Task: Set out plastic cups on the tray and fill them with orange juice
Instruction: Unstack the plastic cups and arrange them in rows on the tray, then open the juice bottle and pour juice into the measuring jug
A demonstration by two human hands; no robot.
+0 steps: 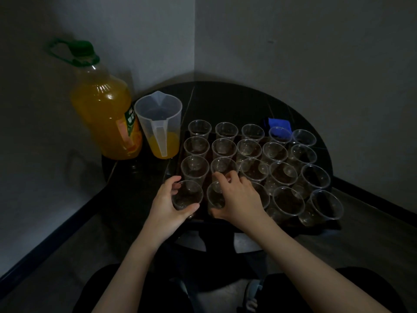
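Clear plastic cups (249,150) stand upright and empty across the dark tray (173,164), packed rim to rim in rough rows, four deep and five across. The near-left cup (187,195) sits at the tray's front corner, gripped by the left hand (168,203), fingers curled round its wall. Beside it, the next cup (215,196) is held by the right hand (237,197), thumb at the base and fingers over the rim. Left of the tray stands a translucent measuring jug (159,123), a shallow pool of orange juice in its bottom. Touching it on the left, the big orange juice bottle (106,109) stands upright, green cap on, mostly full.
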